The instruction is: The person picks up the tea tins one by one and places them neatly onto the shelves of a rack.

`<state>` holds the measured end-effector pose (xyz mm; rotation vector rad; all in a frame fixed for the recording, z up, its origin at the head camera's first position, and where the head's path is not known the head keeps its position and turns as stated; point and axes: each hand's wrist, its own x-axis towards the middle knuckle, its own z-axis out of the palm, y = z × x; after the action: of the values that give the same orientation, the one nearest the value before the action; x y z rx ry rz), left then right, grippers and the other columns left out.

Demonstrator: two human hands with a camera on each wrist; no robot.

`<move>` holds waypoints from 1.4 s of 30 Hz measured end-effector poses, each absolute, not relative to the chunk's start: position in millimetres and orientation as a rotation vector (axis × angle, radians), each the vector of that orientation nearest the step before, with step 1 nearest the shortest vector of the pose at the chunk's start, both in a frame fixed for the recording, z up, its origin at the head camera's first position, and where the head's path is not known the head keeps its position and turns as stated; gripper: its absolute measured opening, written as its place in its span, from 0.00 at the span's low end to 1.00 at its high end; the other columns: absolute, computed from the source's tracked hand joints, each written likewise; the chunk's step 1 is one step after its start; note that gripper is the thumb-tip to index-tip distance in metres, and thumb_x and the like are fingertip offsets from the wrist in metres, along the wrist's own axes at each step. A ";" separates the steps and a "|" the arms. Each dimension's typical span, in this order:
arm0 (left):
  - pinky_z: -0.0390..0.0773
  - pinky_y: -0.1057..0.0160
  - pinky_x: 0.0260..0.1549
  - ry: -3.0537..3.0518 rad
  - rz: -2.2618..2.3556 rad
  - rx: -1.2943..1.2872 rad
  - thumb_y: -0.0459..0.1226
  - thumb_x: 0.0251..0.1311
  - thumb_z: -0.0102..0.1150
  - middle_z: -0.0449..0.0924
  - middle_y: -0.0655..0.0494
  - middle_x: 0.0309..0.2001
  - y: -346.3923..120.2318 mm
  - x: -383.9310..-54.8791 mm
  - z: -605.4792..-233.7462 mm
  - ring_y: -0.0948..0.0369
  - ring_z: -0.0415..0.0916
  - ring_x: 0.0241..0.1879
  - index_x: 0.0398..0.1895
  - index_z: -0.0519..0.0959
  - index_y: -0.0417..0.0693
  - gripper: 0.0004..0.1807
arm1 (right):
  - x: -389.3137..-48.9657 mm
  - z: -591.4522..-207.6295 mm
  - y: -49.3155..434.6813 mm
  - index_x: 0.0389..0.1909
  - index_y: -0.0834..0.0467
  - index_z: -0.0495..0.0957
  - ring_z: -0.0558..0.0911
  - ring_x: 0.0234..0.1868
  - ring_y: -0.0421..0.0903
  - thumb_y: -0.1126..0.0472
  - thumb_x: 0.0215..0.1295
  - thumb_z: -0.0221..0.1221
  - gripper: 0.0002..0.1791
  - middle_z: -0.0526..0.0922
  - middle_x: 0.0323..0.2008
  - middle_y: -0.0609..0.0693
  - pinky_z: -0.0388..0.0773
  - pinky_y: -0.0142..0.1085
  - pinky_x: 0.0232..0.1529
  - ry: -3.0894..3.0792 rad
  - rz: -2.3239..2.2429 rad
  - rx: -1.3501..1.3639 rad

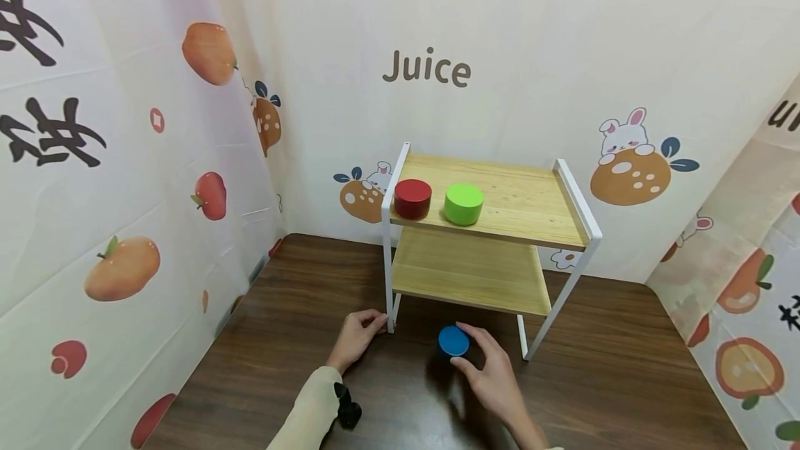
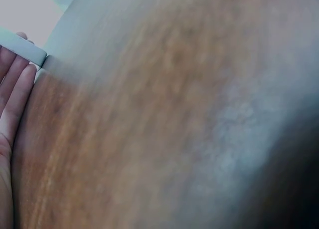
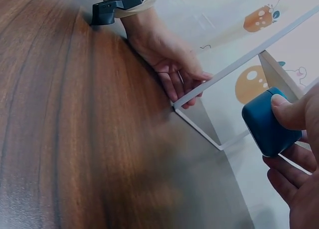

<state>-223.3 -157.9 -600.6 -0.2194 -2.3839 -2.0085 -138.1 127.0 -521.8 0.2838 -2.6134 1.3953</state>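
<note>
In the head view a small wooden two-tier shelf with a white metal frame stands on the table. My left hand grips the foot of its front left leg; in the right wrist view the left hand's fingers and thumb lie on either side of that leg. Between thumb and fingers, my right hand holds a blue round tin in front of the shelf. A red tin and a bright green tin sit on the top board's left part.
Under everything lies a dark wood-grain table. The lower board sits beneath the top one. Fruit-printed cloth hangs behind and on both sides. Most of the left wrist view is blurred tabletop.
</note>
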 end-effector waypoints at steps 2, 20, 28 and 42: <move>0.86 0.69 0.43 -2.386 -2.017 -0.224 0.36 0.75 0.61 0.91 0.42 0.41 -158.1 -223.0 -599.7 0.65 0.86 0.40 0.41 0.88 0.35 0.12 | -138.5 -518.5 127.6 0.68 0.51 0.78 0.81 0.66 0.56 0.68 0.61 0.74 0.33 0.84 0.60 0.49 0.77 0.61 0.65 -2.618 1.387 0.293; 0.84 0.71 0.43 -2.410 -2.021 -0.200 0.36 0.76 0.60 0.91 0.42 0.42 -160.1 -222.4 -600.8 0.65 0.86 0.40 0.41 0.89 0.37 0.12 | -140.7 -498.5 131.3 0.68 0.48 0.78 0.81 0.67 0.56 0.66 0.61 0.75 0.34 0.84 0.61 0.49 0.77 0.61 0.65 -2.604 1.339 0.335; 0.86 0.69 0.43 -2.389 -2.036 -0.192 0.36 0.76 0.61 0.91 0.41 0.42 -159.9 -220.7 -598.8 0.60 0.87 0.42 0.42 0.89 0.36 0.11 | -141.9 -491.9 133.7 0.68 0.48 0.78 0.80 0.67 0.57 0.65 0.61 0.75 0.34 0.83 0.63 0.50 0.78 0.60 0.64 -2.600 1.323 0.351; 0.86 0.69 0.44 -2.387 -2.044 -0.204 0.36 0.75 0.61 0.90 0.42 0.42 -158.5 -221.7 -597.4 0.62 0.87 0.41 0.41 0.88 0.36 0.11 | -146.1 -477.6 138.5 0.70 0.53 0.77 0.79 0.69 0.59 0.65 0.62 0.74 0.34 0.82 0.65 0.53 0.76 0.63 0.67 -2.595 1.313 0.373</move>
<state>-221.7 -158.5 -597.4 -0.2041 -2.3874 -2.0445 -146.1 138.5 -477.6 0.3729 -2.5947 1.3128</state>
